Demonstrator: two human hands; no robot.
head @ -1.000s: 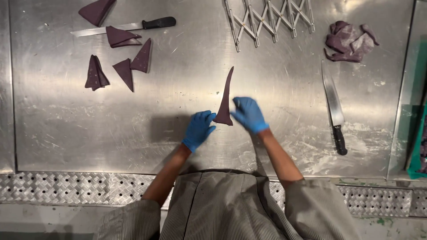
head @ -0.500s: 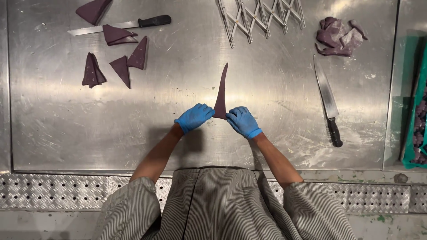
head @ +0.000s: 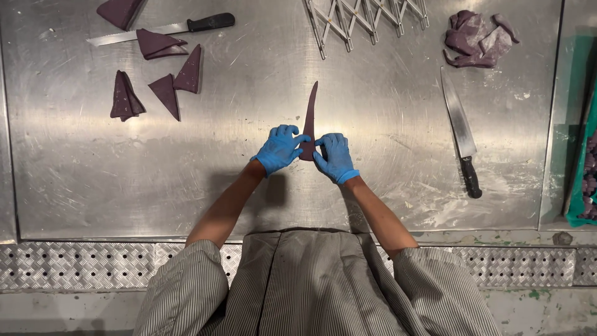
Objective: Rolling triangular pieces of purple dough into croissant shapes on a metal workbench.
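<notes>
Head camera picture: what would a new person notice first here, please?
First, the two blue-gloved hands at the middle of the steel table: the left hand and the right hand press the wide end of a long purple dough triangle that points away from the person. Next, more purple triangles lie at the far left, and a large knife lies at the right.

A long dough triangle is laid on the table, its near end pinched between the left hand and right hand. More triangles are spread far left, a knife right, scraps behind it.
</notes>
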